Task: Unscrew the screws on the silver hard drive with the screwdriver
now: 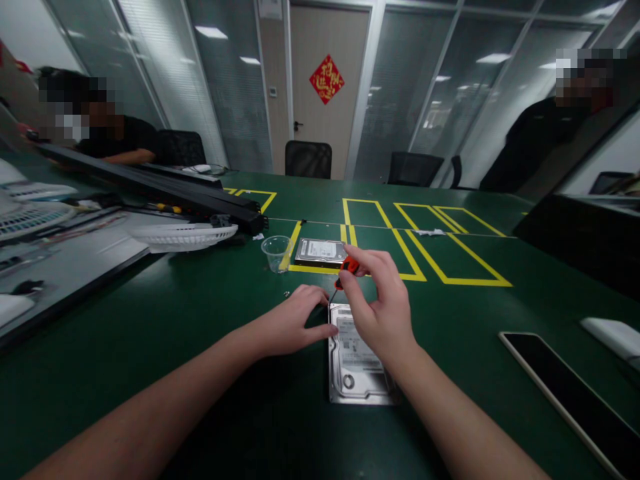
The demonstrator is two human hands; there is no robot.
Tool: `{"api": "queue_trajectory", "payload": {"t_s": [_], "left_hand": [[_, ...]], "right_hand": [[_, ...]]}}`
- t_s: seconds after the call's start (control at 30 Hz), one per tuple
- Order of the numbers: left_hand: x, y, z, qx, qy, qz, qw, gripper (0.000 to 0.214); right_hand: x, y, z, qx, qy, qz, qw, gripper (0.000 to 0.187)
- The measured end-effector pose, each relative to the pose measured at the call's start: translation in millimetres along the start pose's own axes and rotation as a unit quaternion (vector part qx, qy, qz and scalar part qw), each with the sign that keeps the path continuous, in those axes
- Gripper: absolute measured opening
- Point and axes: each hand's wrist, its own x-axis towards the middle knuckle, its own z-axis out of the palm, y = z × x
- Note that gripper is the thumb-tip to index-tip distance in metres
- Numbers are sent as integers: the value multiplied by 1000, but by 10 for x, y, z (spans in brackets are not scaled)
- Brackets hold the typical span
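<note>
A silver hard drive (pixel 355 353) with a white label lies flat on the green table in front of me. My right hand (pixel 377 300) is closed around the red and black handle of a screwdriver (pixel 349 268), which is tilted. Its thin shaft runs down to the drive's far left corner, where the tip meets the metal. Against the drive's left edge rests my left hand (pixel 300 318), thumb on the drive's top and fingertips by the screwdriver tip. A small metal piece, perhaps a screw (pixel 287 293), lies just beyond the left hand.
Farther off, a second hard drive (pixel 320 251) sits beside a clear plastic cup (pixel 277 253). Yellow tape rectangles (pixel 475 282) mark the table. A phone-like slab (pixel 565 393) lies right; a white fan grille (pixel 185 235) and long black bars (pixel 165 183) lie left. Two people are across the table.
</note>
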Motion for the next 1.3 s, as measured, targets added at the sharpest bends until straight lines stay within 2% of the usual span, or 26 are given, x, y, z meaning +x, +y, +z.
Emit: {"api": "queue_trajectory", "payload": {"t_s": [0.27, 0.4, 0.5, 0.8, 1.0, 1.23, 1.3], "left_hand": [[7, -19, 8, -3, -1, 5, 1000, 32], [3, -19, 9, -2, -1, 5, 1000, 33], [-5, -11, 8, 1, -4, -1, 1000, 34], [2, -16, 12, -2, -5, 4, 1000, 34], [-3, -5, 4, -2, -2, 2, 1000, 34], [5, -17, 12, -1, 0, 6, 1000, 32], [2, -19, 14, -2, 0, 8, 1000, 33]], "right_hand": [[-46, 13, 10, 56, -22, 22, 998, 46], [-24, 8, 18, 16, -2, -11, 1000, 40], [-6, -12, -2, -1, 3, -6, 1000, 37], [-60, 30, 17, 59, -34, 30, 997, 51], [-12, -3, 1, 12, -10, -5, 1000, 41], [-63, 15, 15, 66, -40, 44, 996, 49], [-68, 28, 27, 66, -39, 40, 996, 50]]}}
